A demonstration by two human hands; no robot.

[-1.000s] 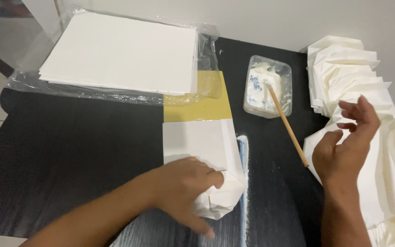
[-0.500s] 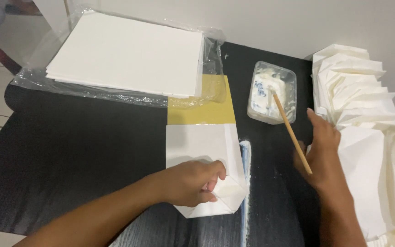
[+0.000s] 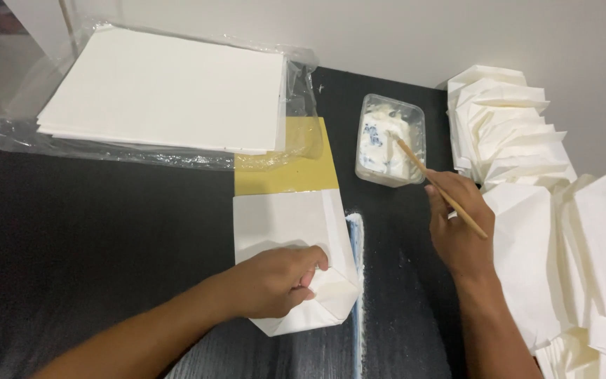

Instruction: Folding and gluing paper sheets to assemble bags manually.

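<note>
Right hand (image 3: pixel 457 228) has moved from the folded stack to the stick (image 3: pixel 440 186), now gripped with its tip in the paste tub (image 3: pixel 389 140). Left hand (image 3: pixel 275 281), fingers curled and holding nothing, presses the folded bag (image 3: pixel 285 224) flat on the worktop (image 3: pixel 106 231). Step appears to be loading paste; next needs the stick carried to the bag's flap.

Two bare forearms, no sleeves, unadorned.

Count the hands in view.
2. The left hand presses on the folded white paper bag at the table's near edge; the right hand holds a wooden stick whose tip rests in the clear paste tub.
</note>
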